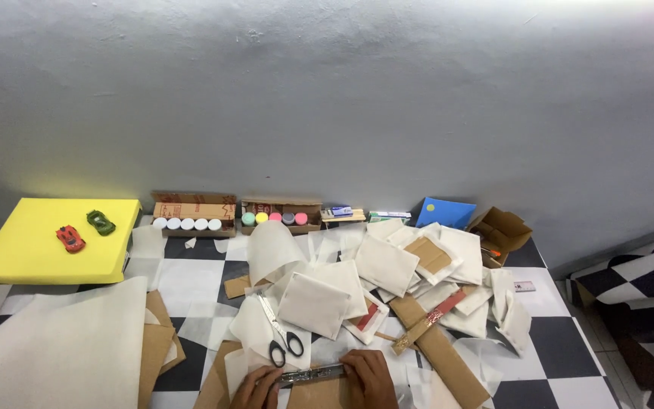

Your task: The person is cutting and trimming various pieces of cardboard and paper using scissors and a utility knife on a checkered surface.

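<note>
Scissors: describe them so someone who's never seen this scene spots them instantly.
Start at the checkered floor littered with white paper sheets, then look at the bottom centre, just above the two hands holding a metal ruler. The scissors lie there on a white sheet, blades pointing up-left. Their black loop handles set them apart from the pale paper and brown cardboard around.

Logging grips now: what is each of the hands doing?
Left hand: closed on metal ruler.
Right hand: pressing the ruler's other end.
</note>
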